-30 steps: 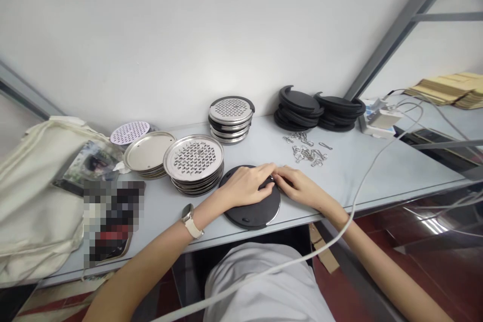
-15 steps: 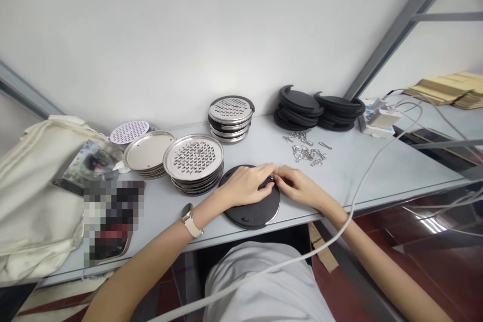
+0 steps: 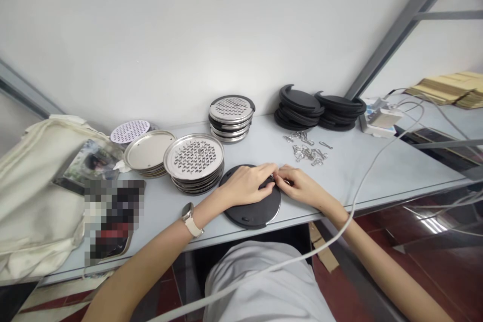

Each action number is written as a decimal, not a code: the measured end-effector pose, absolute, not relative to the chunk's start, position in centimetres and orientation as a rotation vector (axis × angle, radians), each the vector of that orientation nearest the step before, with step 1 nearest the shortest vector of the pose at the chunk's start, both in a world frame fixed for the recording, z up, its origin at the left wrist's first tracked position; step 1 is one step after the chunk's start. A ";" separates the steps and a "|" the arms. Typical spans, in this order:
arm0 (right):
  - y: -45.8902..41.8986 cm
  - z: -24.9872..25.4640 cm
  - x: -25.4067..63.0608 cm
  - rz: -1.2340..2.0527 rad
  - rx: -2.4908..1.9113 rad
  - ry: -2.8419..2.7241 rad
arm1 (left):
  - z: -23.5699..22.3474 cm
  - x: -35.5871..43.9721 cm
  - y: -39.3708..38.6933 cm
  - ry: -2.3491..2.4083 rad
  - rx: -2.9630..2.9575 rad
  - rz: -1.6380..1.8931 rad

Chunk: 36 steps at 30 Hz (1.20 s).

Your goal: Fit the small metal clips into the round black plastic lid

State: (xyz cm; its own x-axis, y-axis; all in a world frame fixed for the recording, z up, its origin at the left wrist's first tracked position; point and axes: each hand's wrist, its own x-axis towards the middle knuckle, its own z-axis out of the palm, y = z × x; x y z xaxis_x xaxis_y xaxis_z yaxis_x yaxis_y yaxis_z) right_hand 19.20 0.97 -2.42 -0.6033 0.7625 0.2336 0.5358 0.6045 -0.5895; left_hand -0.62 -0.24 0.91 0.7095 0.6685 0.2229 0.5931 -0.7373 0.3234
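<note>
A flat black round disc (image 3: 256, 215) lies at the table's front edge. My left hand (image 3: 243, 186) rests across it from the left, thumb and fingers curled in at its right rim. There they meet my right hand (image 3: 298, 186), which is pinched on a small silver metal clip (image 3: 288, 181), mostly covered by the fingers. Whether the clip is hooked through the disc cannot be made out. Loose metal clips (image 3: 307, 153) of the same silver colour are heaped behind my right hand. To the left of the disc stands a stack of round metal grater plates (image 3: 194, 158).
Plain metal discs (image 3: 150, 148) and a purple perforated disc (image 3: 130, 132) sit further left. Rimmed graters (image 3: 231, 110) and black holders (image 3: 300, 100) are stacked by the wall. A phone (image 3: 116, 221) lies at left. A white cable (image 3: 352, 206) crosses in front of my right forearm.
Both hands stay in the same place at the disc's rim. The right fingers have shifted slightly, and a bit more of the silver clip shows between them.
</note>
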 end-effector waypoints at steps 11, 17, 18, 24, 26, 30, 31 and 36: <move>1.0 -2.4 19.2 0.636 -1.018 -2.372 | 0.8 -0.6 -0.2 1.000 2.682 0.486; 1.0 -2.5 19.2 0.637 -1.006 -2.370 | 0.8 -0.7 -0.2 0.990 2.660 0.506; 1.0 -2.5 19.2 0.635 -1.009 -2.370 | 0.8 -0.7 -0.2 0.990 2.646 0.511; 0.9 -2.4 19.2 0.630 -1.026 -2.370 | 0.6 -0.7 0.1 0.949 2.537 0.601; 0.9 -2.4 19.2 0.630 -1.021 -2.368 | 0.5 -0.7 0.2 0.942 2.521 0.610; 0.9 -2.3 19.2 0.632 -1.025 -2.380 | 0.5 -0.7 0.3 0.927 2.505 0.617; 0.9 -2.3 19.2 0.631 -1.028 -2.382 | 0.5 -0.7 0.3 0.923 2.501 0.621; 0.9 -2.3 19.2 0.624 -1.020 -2.392 | 0.4 -0.7 0.3 0.925 2.495 0.619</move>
